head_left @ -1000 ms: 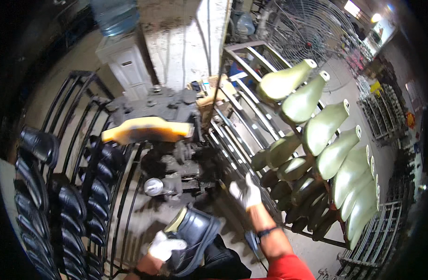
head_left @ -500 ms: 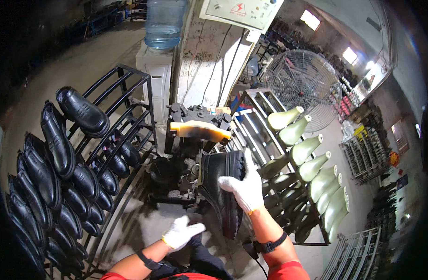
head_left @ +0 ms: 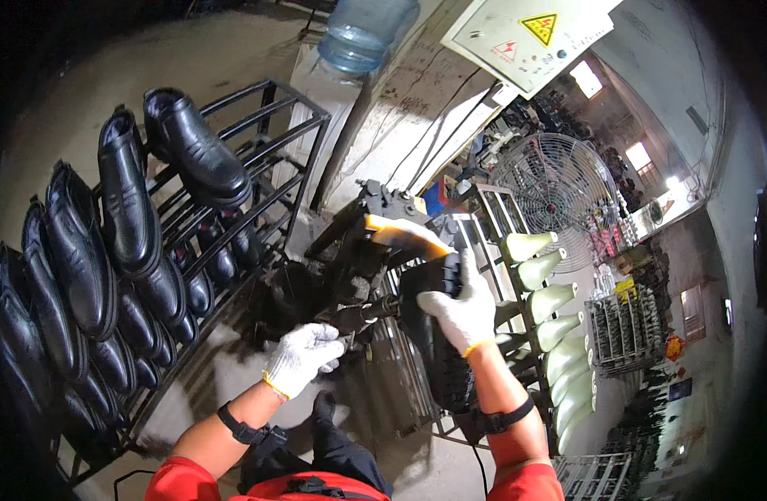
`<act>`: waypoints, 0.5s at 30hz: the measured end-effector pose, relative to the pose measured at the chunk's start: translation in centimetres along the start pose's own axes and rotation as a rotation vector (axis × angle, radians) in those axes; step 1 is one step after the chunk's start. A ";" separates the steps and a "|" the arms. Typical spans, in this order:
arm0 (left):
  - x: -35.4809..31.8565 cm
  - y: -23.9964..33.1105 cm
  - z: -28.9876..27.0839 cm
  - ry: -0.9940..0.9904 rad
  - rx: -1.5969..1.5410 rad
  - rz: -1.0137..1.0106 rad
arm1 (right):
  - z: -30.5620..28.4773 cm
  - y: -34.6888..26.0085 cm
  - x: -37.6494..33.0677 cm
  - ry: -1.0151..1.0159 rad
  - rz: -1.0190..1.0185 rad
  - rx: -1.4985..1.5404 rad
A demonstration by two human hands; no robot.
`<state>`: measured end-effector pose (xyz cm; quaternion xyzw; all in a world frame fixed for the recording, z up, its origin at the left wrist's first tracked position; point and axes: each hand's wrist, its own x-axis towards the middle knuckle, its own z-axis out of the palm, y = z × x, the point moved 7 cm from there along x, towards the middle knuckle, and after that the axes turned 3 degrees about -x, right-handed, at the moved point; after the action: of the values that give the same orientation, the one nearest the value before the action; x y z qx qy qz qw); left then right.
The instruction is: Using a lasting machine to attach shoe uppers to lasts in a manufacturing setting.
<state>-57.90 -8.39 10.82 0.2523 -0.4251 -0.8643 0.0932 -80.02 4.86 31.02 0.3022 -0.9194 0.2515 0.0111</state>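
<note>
- The black metal rack [head_left: 266, 159] fills my left side, its tiers crowded with finished black shoes [head_left: 129, 204]; one more shoe lies on the top rails.
- Straight ahead stands the dark shoe machine [head_left: 333, 275], bulky and greasy, with an orange last [head_left: 404, 235] sitting on top of it. A metal rod sticks out of its front towards me.
- Behind the machine rise a pale pillar, a water bottle [head_left: 363, 29] up top, and a grey electrical box with a yellow warning triangle. A round caged fan [head_left: 559, 192] stands farther back on the right.
- To the right of the machine, a second rack carries a column of pale green lasts [head_left: 551, 330], one above the other, well apart from my hands.
- My right forearm comes up from the lower edge, a black strap around it near the elbow, wrist bent slightly inward.
- My right hand [head_left: 459, 309], in a white glove, is clamped around the black boot [head_left: 438, 334]; I hold it sole outward, upright, just beside the machine and right below the orange last.
- My left forearm reaches in from the lower left, also with a black strap at the wrist.
- My left hand [head_left: 302, 357], gloved in white, has its fingers curled loosely near the end of the metal rod; I cannot tell whether it grips anything.
</note>
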 end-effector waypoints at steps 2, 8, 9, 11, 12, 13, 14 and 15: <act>-0.6 0.7 -0.7 0.018 -0.056 -0.010 | -2.2 0.0 -1.4 0.153 -0.123 -0.050; -1.6 -3.5 -4.2 0.030 -0.099 -0.159 | 0.7 2.8 -3.0 -0.042 0.327 0.619; -1.3 -3.5 -3.9 0.008 -0.097 -0.138 | 0.6 2.8 -2.8 -0.035 0.331 0.614; -0.5 -1.6 -2.0 -0.009 0.113 -0.037 | -0.6 0.2 -1.9 0.041 -0.003 0.119; 0.1 -0.2 -1.1 -0.025 0.325 0.078 | -0.9 -1.9 -2.3 0.056 -0.099 -0.177; 0.7 1.2 -0.5 -0.040 0.700 0.415 | -0.8 -5.6 -2.1 0.020 -0.171 -0.205; 1.3 2.0 2.4 -0.047 0.481 0.164 | 0.6 -6.2 -1.6 -0.099 -0.097 -0.356; 1.6 3.2 5.0 -0.083 0.286 0.178 | 0.8 -6.7 -1.3 -0.082 -0.042 -0.428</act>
<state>-62.07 -7.55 15.34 0.1885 -0.5677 -0.7931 0.1149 -75.13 0.58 33.14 0.3219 -0.9451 0.0378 0.0428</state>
